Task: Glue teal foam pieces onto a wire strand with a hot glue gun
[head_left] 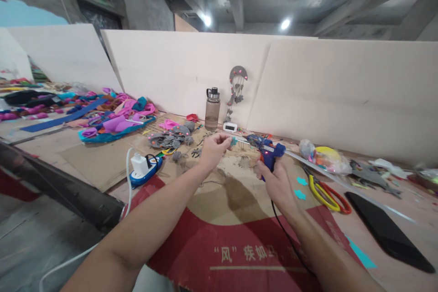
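Note:
A small teal felt piece (233,141) is pinched between the fingertips of my left hand (215,149). My right hand (274,178) is wrapped round the handle of a blue glue gun (269,149), whose tip points left at the felt piece. A red light glows on the gun, and a long clear glue stick (308,162) sticks out of its back. The black cord hangs down past my right wrist. Two teal felt shapes (300,194) lie on the cardboard (212,205) right of my right hand.
Yellow-and-red scissors (323,194) and a black phone (388,230) lie at the right. A blue-and-white power strip (146,171) is at the left, near grey felt pieces (167,138). Behind stand a bottle (212,112), a small clock (230,127) and a hanging moon ornament (238,75).

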Demonstrator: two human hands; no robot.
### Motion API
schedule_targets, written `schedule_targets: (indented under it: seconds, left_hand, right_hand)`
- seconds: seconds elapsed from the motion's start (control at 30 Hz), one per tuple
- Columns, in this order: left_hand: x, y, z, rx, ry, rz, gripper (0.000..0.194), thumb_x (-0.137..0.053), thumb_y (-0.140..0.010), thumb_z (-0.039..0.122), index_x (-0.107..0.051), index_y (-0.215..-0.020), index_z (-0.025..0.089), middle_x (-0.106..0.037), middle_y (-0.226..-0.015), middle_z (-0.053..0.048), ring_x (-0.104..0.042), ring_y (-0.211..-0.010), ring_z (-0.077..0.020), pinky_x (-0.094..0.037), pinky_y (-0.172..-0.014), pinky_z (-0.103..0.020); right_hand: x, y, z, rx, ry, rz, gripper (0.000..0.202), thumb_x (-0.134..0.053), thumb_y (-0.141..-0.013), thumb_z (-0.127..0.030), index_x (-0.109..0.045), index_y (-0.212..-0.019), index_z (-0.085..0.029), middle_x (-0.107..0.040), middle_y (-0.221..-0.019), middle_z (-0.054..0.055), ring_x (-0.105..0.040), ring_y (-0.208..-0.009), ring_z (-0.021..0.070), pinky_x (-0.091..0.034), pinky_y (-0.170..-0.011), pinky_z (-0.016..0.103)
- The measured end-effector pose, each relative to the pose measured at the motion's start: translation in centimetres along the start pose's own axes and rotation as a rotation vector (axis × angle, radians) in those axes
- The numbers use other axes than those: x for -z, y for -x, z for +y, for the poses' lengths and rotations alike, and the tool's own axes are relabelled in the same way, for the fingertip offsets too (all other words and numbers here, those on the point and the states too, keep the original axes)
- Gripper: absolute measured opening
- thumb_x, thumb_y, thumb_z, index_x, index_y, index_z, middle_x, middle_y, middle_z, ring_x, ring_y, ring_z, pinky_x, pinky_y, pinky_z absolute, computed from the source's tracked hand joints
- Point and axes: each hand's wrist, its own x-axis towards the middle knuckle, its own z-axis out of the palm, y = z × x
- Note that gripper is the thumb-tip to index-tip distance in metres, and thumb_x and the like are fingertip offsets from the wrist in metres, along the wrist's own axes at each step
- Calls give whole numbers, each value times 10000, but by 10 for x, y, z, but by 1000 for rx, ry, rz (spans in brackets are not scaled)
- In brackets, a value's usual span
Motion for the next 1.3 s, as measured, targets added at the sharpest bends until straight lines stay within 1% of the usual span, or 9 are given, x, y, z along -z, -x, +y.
schedule_targets:
  seconds: [0.2,0.33,0.53,0.67,0.8,0.97,1.07,1.17,1.3]
  left_hand:
    - [-3,2,3,28,56,-14,249,-686,-737,376,-628,-781,138,-606,-573,10,-433,-433,-47,-261,-423,-181]
    - [-5,4,7,26,48,-21,220,-680,-742,343,-630,-783,133,-609,-573,11,-446,-439,-49,-287,-427,-179]
    - [-6,8,4,-148,-136,-13,150,-636,-793,301,-657,-785,152,-637,-647,4,-573,-573,-95,-433,-556,-218]
    - [-10,18,5,-430,-476,-21,98,-617,-808,219,-708,-827,187,-704,-753,-17,-621,-710,-137,-475,-719,-286]
    - [-15,28,12,-622,-740,-53,77,-650,-794,191,-721,-798,221,-741,-837,-17,-626,-936,-200,-395,-961,-394]
    - [-20,32,16,-506,-657,-18,71,-645,-802,202,-708,-771,215,-739,-852,-9,-633,-970,-194,-376,-995,-397]
    - [-21,31,14,-332,-483,-30,90,-632,-807,248,-700,-791,192,-727,-849,-15,-644,-864,-163,-459,-872,-327]
    - [-21,28,9,-176,-351,-56,143,-621,-805,296,-691,-810,171,-703,-782,-12,-619,-720,-130,-484,-717,-267]
    - [-23,28,6,-71,-221,-96,186,-634,-781,332,-666,-809,151,-638,-701,1,-537,-569,-90,-447,-521,-210]
  right_hand:
    - [4,-15,27,-410,-107,-151,189,-681,-688,-350,-551,-728,-219,-606,-557,3,-526,-450,150,-461,-430,288]
    - [13,-22,44,-530,17,-205,200,-701,-667,-329,-553,-597,-214,-647,-569,63,-562,-464,186,-473,-432,328]
    - [17,-18,26,-136,333,-55,241,-661,-729,-374,-536,-579,-234,-584,-577,47,-589,-647,225,-457,-632,355]
    - [-11,-1,0,-153,-218,-132,282,-697,-721,-437,-578,-876,-234,-668,-902,45,-624,-885,216,-490,-819,376]
    - [-33,9,-16,-289,-788,-159,365,-808,-628,-321,-568,-897,-261,-658,-996,-19,-606,-1003,156,-450,-958,328]
    - [-30,11,-26,-450,-993,-224,416,-855,-595,-287,-534,-858,-249,-638,-808,-48,-608,-733,120,-505,-794,302]
    - [-26,12,-27,-495,-924,-285,400,-832,-640,-341,-509,-852,-237,-498,-630,-92,-455,-519,77,-467,-590,257]
    - [-26,12,-23,-438,-744,-233,343,-771,-696,-395,-508,-832,-222,-398,-613,-103,-296,-470,52,-311,-460,197]
    - [-23,8,-17,-243,-389,-96,258,-656,-776,-432,-562,-859,-205,-473,-698,-50,-369,-556,93,-298,-479,225]
